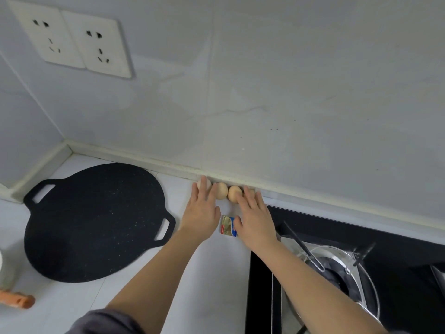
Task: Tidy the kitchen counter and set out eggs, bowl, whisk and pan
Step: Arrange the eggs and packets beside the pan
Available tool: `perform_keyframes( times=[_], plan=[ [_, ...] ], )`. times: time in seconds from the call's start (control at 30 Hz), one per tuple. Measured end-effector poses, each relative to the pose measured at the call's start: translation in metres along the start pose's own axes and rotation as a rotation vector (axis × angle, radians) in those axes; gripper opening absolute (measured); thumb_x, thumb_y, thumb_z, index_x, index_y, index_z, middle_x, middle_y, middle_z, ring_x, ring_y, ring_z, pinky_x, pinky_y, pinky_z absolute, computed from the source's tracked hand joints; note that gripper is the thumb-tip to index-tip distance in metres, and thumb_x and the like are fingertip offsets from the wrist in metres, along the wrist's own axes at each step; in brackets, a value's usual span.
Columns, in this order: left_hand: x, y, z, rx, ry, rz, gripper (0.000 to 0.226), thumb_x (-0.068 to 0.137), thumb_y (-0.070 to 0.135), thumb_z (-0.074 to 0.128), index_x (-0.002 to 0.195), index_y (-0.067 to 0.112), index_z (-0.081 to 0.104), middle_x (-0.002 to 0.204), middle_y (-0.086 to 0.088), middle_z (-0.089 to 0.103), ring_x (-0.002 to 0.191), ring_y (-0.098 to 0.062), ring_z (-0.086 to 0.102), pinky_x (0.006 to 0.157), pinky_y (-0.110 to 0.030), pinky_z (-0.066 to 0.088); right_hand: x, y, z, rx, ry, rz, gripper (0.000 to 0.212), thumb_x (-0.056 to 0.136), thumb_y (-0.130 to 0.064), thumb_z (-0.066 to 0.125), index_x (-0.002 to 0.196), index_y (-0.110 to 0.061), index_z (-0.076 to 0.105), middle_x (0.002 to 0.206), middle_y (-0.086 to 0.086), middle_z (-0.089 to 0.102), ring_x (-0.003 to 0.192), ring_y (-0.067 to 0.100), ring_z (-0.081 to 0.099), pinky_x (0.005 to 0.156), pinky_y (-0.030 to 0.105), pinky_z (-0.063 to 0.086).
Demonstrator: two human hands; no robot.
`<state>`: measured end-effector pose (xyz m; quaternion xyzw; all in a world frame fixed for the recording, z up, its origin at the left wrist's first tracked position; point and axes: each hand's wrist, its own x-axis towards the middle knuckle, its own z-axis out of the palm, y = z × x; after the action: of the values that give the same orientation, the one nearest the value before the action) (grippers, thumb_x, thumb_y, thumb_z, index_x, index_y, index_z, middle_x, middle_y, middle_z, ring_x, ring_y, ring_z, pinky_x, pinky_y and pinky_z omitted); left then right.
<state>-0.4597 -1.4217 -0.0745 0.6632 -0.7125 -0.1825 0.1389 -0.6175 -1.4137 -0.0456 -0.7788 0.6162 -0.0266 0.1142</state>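
A grey sleeve [106,321] shows at the bottom edge, and two bare forearms reach away from it over the white worktop [212,273]. At the near left lies an orange object [16,301], only partly in view. To the right a black hob [397,256] holds a clear round vessel [356,266] with a metal utensil [303,249] resting in it. Farther left, a flat black pan [94,220] with two loop handles lies on the worktop near the corner. Between the hands sits a small foil packet [227,226], just beside the right thumb. The left hand [202,213] is released, its straight fingers laid over the leftmost egg. The right hand [255,218] is likewise released, its straight fingers reaching the right end of the row. The eggs [221,190] sit in a line against the foot of the wall. Higher on the wall [313,92] are two sockets [72,42].
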Motion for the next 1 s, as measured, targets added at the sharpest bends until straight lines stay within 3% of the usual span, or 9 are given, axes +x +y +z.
perform_keyframes(
  times=[0.1, 0.4, 0.63, 0.87, 1.0],
  plan=[
    [0.0, 0.005, 0.0, 0.032, -0.001, 0.001, 0.061, 0.099, 0.028, 0.035, 0.153, 0.02, 0.006, 0.16, -0.007, -0.014, 0.146, -0.035, -0.007, 0.117, -0.037, 0.022, 0.003, 0.0, 0.004, -0.016, -0.02, -0.022, 0.063, 0.094, -0.03, 0.047, 0.15, -0.024, 0.018, 0.161, -0.001, 0.005, 0.146, 0.032, 0.004, 0.115, 0.041, 0.024],
    [0.0, 0.013, -0.002, 0.071, 0.014, 0.021, 0.06, 0.098, 0.028, 0.037, 0.15, 0.021, 0.008, 0.159, -0.01, -0.012, 0.145, -0.038, -0.005, 0.111, -0.036, 0.027, 0.003, 0.001, 0.006, -0.017, -0.049, -0.013, 0.068, 0.098, -0.033, 0.042, 0.153, -0.025, 0.003, 0.162, -0.005, -0.002, 0.147, 0.032, -0.007, 0.118, 0.039, 0.011],
    [0.001, 0.014, -0.004, 0.055, 0.016, 0.034, 0.058, 0.096, 0.024, 0.041, 0.147, 0.022, 0.014, 0.158, -0.012, -0.011, 0.143, -0.04, -0.003, 0.11, -0.037, 0.03, 0.006, 0.003, 0.013, -0.042, -0.051, -0.007, 0.068, 0.097, -0.034, 0.042, 0.153, -0.027, 0.003, 0.162, -0.003, -0.001, 0.147, 0.033, -0.006, 0.119, 0.044, 0.015],
    [0.0, 0.005, -0.007, -0.148, 0.062, 0.013, 0.066, 0.092, 0.012, 0.046, 0.151, 0.019, 0.017, 0.16, -0.012, -0.006, 0.147, -0.03, 0.001, 0.108, -0.036, 0.036, 0.001, 0.002, 0.007, -0.052, -0.014, -0.006, 0.065, 0.096, -0.032, 0.045, 0.151, -0.028, 0.011, 0.161, 0.0, 0.003, 0.147, 0.035, -0.002, 0.116, 0.049, 0.016],
    [-0.002, 0.003, -0.011, -0.216, 0.061, -0.005, 0.071, 0.09, 0.009, 0.048, 0.151, 0.02, 0.013, 0.16, -0.01, -0.005, 0.148, -0.026, 0.002, 0.098, -0.037, 0.047, -0.008, 0.001, 0.006, 0.005, 0.048, -0.032, 0.065, 0.095, -0.026, 0.047, 0.152, -0.024, 0.015, 0.161, 0.001, 0.005, 0.148, 0.031, -0.002, 0.117, 0.048, 0.012]
  ],
)
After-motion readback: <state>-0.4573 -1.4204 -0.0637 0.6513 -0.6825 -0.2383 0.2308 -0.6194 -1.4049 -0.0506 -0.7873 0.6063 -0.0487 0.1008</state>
